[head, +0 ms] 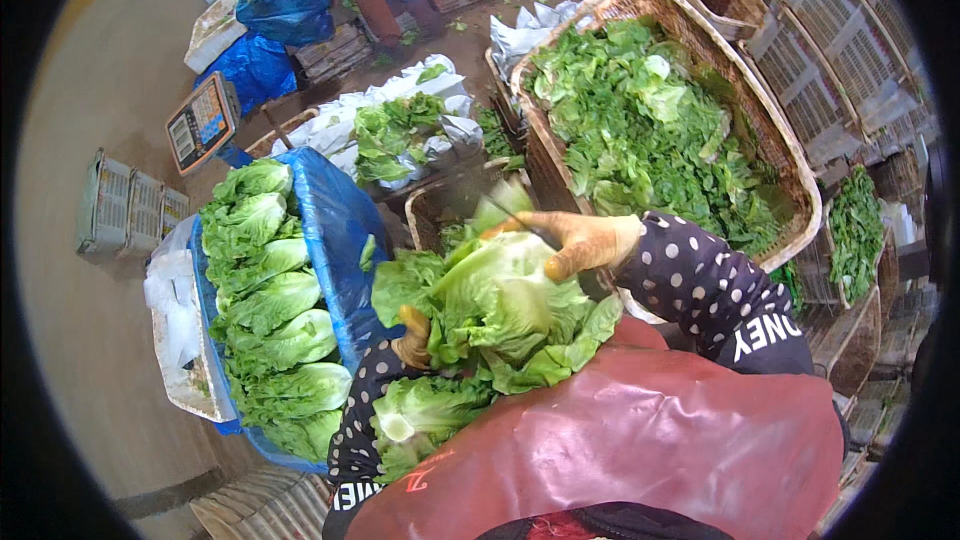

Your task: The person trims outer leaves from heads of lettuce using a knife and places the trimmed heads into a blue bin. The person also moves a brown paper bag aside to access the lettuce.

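A head of leafy lettuce (499, 296) lies between my hands above my red apron. My left hand (412, 339), in a stained yellowish glove, cups its left side, its fingers mostly hidden by leaves. My right hand (581, 240), gloved too, is at the top of the head with a dark thin blade, apparently a knife (517, 222), blurred in its fingers. A second lettuce with a pale cut stem (397, 426) rests under my left forearm against the apron. To the left, several lettuce heads (289, 322) lie in a row in a crate lined with blue plastic (334, 225).
A large dirty crate (806, 199) of loose leaves stands at upper right. Beyond my hands is a crate edge (411, 217) and leaves on grey plastic (394, 131). A digital scale display (202, 124) rises at upper left. Stacked plastic crates (817, 60) line the right side.
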`<state>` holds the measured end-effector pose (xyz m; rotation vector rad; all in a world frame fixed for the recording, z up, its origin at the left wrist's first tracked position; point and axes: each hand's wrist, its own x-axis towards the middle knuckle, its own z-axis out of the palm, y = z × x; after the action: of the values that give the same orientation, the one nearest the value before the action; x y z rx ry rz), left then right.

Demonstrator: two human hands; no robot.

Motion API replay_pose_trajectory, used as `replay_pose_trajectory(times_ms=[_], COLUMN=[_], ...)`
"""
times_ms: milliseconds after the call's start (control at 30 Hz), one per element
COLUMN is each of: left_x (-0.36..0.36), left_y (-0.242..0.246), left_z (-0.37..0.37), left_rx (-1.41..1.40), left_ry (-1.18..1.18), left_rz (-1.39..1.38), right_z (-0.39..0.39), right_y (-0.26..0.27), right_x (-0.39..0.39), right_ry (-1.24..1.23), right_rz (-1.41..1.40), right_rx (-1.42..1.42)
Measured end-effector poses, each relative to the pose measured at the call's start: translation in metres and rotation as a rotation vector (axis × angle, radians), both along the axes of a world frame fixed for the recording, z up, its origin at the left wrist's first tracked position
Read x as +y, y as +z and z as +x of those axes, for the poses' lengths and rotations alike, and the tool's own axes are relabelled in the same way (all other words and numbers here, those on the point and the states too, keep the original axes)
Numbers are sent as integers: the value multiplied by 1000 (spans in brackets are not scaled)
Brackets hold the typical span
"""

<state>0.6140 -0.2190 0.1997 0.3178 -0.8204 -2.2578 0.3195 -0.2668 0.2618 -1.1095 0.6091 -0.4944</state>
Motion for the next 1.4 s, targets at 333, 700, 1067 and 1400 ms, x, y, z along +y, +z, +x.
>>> replay_pose_trajectory(times_ms=[333, 700, 1067, 1400], left_x=[-17, -60, -46, -37], left_y=[11, 26, 21, -62], left_z=[13, 7, -5, 10], left_rx=[-608, -1000, -682, 38], left_ry=[1057, 1430, -614, -773], left_rz=[-122, -790, 115, 733], right_z=[-18, 49, 32, -101], right_y=[-47, 60, 37, -116], right_x=[45, 15, 56, 54], right_ry=[-465, -435, -457, -817], right_rz=[-137, -850, -695, -142], right_rx=[139, 851, 463, 1271])
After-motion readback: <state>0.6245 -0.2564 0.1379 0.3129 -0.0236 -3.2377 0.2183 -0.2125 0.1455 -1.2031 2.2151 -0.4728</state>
